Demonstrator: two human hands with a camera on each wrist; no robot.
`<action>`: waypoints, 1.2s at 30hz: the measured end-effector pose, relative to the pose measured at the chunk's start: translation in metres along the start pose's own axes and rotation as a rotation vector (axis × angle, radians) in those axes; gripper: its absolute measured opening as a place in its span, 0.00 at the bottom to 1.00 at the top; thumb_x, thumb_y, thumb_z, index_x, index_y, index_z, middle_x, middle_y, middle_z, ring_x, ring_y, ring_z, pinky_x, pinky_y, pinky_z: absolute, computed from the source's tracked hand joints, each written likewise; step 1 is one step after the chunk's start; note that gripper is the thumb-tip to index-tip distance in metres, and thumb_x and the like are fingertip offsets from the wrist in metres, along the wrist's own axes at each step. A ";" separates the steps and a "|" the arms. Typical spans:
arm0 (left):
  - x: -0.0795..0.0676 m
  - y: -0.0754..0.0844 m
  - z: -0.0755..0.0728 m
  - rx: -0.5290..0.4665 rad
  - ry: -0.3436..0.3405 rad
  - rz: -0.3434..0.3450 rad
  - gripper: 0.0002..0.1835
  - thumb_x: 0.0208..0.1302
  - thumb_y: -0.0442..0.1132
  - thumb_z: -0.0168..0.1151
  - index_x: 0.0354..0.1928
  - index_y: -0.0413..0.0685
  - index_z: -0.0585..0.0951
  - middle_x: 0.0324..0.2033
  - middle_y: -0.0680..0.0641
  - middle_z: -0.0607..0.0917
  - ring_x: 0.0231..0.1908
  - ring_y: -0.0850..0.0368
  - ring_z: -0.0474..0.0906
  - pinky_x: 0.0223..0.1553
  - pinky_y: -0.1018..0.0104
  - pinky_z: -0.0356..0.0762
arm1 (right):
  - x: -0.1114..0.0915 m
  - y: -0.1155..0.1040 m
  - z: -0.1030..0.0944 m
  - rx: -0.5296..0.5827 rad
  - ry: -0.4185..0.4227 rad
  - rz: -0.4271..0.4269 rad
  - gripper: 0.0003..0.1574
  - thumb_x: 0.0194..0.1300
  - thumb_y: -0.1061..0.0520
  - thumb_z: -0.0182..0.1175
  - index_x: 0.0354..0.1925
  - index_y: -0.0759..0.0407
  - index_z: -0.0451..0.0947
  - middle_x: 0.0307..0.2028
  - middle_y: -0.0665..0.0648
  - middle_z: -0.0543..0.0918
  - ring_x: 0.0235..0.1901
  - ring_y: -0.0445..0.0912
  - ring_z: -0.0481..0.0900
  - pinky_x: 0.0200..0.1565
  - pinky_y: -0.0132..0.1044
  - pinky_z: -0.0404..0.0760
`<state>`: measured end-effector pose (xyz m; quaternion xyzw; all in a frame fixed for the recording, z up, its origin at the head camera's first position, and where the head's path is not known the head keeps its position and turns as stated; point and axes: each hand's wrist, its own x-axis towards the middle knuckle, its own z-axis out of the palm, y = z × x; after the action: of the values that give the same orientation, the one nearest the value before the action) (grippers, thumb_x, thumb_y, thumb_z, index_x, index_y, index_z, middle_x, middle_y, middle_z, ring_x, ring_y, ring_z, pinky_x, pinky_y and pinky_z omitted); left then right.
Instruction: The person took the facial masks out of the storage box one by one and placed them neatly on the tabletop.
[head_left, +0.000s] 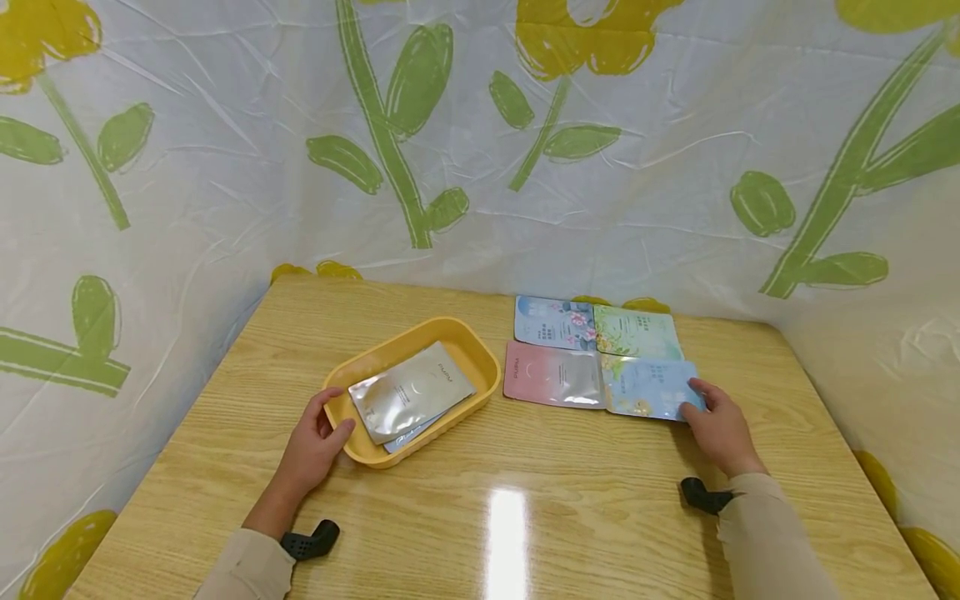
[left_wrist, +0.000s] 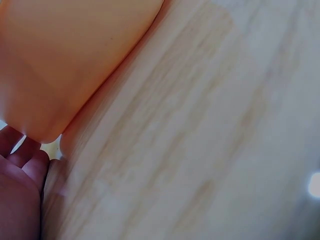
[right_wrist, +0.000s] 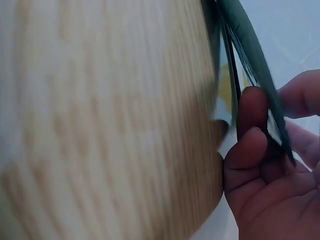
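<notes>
My left hand (head_left: 313,442) grips the left end of a yellow oval-cornered basket (head_left: 480,337), thumb and fingers at its rim. Inside the basket lies a silver sheet mask packet (head_left: 412,392), over a bluish one (head_left: 420,432) mostly hidden beneath it. With thumb and fingers my right hand (head_left: 722,427) pinches the right edge of a light blue sheet mask packet (head_left: 648,387). In the right wrist view that packet (right_wrist: 252,50) is seen edge-on, tilted up between the fingers. Beside it lie a pink packet (head_left: 553,375), a green packet (head_left: 637,332) and a blue flowered packet (head_left: 553,322).
The wooden table (head_left: 585,517) carries the basket left of centre and the packets right of it. A white curtain (head_left: 645,208) printed with yellow flowers and green stems encloses the back and sides. Dark wrist devices (head_left: 311,540) show near both sleeves.
</notes>
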<state>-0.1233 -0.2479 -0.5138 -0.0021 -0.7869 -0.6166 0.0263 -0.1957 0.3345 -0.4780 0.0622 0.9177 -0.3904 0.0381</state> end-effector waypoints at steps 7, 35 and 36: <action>0.000 0.000 0.000 0.006 0.001 0.008 0.27 0.72 0.33 0.58 0.69 0.39 0.63 0.69 0.31 0.63 0.68 0.40 0.62 0.55 0.86 0.62 | 0.002 -0.003 0.001 -0.119 0.002 0.013 0.40 0.76 0.50 0.45 0.73 0.75 0.52 0.66 0.84 0.58 0.67 0.76 0.55 0.63 0.69 0.58; 0.000 0.000 0.000 0.008 0.007 0.025 0.26 0.72 0.31 0.56 0.69 0.37 0.62 0.68 0.29 0.64 0.68 0.38 0.62 0.55 0.86 0.63 | -0.006 -0.007 0.004 -0.050 0.132 -0.008 0.39 0.76 0.48 0.48 0.72 0.74 0.57 0.64 0.79 0.67 0.61 0.73 0.67 0.58 0.64 0.68; 0.000 0.000 0.000 0.009 0.008 0.027 0.26 0.72 0.31 0.56 0.69 0.37 0.62 0.68 0.29 0.64 0.67 0.37 0.62 0.55 0.86 0.63 | -0.007 -0.008 0.005 -0.033 0.153 -0.022 0.38 0.76 0.49 0.49 0.71 0.74 0.58 0.64 0.78 0.68 0.60 0.72 0.68 0.58 0.64 0.69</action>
<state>-0.1231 -0.2480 -0.5140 -0.0101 -0.7894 -0.6126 0.0375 -0.1901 0.3250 -0.4749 0.0812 0.9248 -0.3699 -0.0353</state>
